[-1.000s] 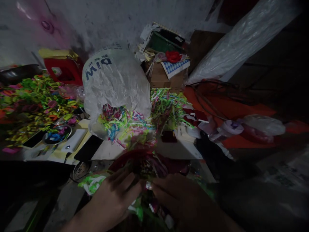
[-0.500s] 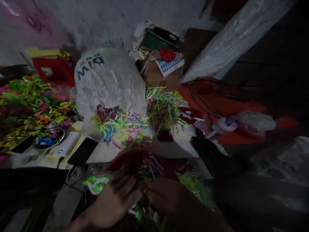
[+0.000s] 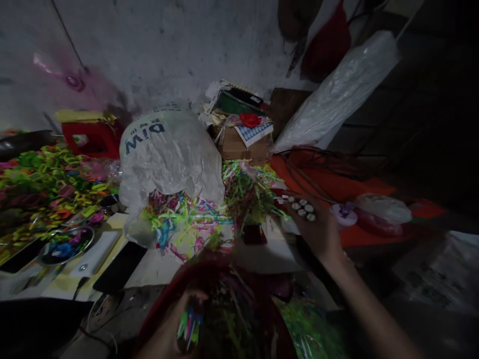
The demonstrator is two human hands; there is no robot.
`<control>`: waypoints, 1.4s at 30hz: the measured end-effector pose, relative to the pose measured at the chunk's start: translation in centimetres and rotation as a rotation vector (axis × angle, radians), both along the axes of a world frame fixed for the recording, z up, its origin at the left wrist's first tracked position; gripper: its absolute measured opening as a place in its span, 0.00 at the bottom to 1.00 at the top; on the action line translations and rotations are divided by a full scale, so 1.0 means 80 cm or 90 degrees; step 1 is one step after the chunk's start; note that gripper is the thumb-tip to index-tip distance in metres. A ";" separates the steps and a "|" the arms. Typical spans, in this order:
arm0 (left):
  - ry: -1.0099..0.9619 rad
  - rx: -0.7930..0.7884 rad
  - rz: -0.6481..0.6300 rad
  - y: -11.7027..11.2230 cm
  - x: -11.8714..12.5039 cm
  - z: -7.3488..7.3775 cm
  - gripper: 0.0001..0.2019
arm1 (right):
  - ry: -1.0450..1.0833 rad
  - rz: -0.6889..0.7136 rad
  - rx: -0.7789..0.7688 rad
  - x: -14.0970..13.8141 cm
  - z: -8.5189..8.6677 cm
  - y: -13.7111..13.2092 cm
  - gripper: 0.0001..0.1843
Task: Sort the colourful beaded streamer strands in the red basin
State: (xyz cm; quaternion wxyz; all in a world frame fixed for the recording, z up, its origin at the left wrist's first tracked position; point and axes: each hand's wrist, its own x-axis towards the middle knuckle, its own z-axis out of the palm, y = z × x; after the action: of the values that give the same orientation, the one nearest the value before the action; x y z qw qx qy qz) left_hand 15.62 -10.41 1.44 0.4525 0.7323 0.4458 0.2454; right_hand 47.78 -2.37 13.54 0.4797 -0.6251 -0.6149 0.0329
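Observation:
My left hand [image 3: 185, 301] is curled round a small bunch of coloured plastic strips [image 3: 189, 326], above the left side of a dark red basin [image 3: 159, 304]. More loose strips lie inside the basin in shadow. Stretched forward to the right, my right hand [image 3: 322, 234] is over the table's right side. Several small round white pieces [image 3: 302, 208] show by its fingers; whether it holds them I cannot tell. Its fingers are dim and blurred. A heap of coloured strips [image 3: 247, 192] lies left of that hand, with a small dark red box [image 3: 254, 234] in front.
A large translucent plastic bag [image 3: 172, 159] stands mid-table over more strips. Left are a pile of coloured plastic pieces [image 3: 48, 184], a metal bowl [image 3: 67, 244] and a black phone [image 3: 119, 267]. A cardboard box [image 3: 243, 147] is behind; a lidded purple-white container [image 3: 343, 214] sits at right.
My hands were close together over the basin and are now apart. The right has reached forward and right; the left shows a bunch of strips. The view has tilted up.

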 end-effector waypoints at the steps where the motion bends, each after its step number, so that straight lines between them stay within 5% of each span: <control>1: -0.002 -0.011 0.017 -0.002 0.000 -0.012 0.29 | 0.030 0.003 0.024 -0.004 -0.004 0.009 0.16; 5: -0.051 -0.059 0.104 -0.008 -0.002 -0.043 0.28 | 0.108 0.089 -0.047 -0.038 -0.045 0.011 0.13; 10: -0.090 -0.066 0.088 -0.012 0.000 -0.033 0.15 | 0.158 0.261 -0.257 -0.092 -0.089 -0.040 0.11; 15: -0.085 0.113 0.182 -0.024 0.018 0.007 0.08 | 0.090 0.430 -0.310 -0.108 -0.069 -0.089 0.13; 19: -0.050 0.329 0.163 -0.027 0.024 0.042 0.05 | 0.119 0.451 -0.348 -0.108 -0.043 -0.113 0.13; 24: -0.014 0.470 0.069 -0.020 0.019 0.076 0.09 | 0.103 0.424 -0.273 -0.104 -0.041 -0.133 0.15; 28: 0.118 0.656 0.031 -0.013 0.015 0.089 0.08 | 0.126 0.493 -0.235 -0.093 -0.050 -0.132 0.19; 31: 0.174 0.725 0.020 -0.009 0.016 0.092 0.12 | -0.056 0.527 -0.128 -0.090 -0.043 -0.129 0.21; 35: 0.187 0.748 0.012 -0.008 0.021 0.101 0.16 | -0.348 0.388 0.074 -0.098 -0.024 -0.135 0.19; 42: 0.206 0.837 0.013 -0.012 0.021 0.118 0.19 | -0.562 0.271 0.173 -0.115 -0.016 -0.152 0.18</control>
State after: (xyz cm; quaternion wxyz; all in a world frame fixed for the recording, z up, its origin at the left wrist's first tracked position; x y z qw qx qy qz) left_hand 17.34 -11.35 10.88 -0.1622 0.8785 0.2727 0.3572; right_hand 38.62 -14.54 12.26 0.2338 -0.3722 -0.8715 -0.2175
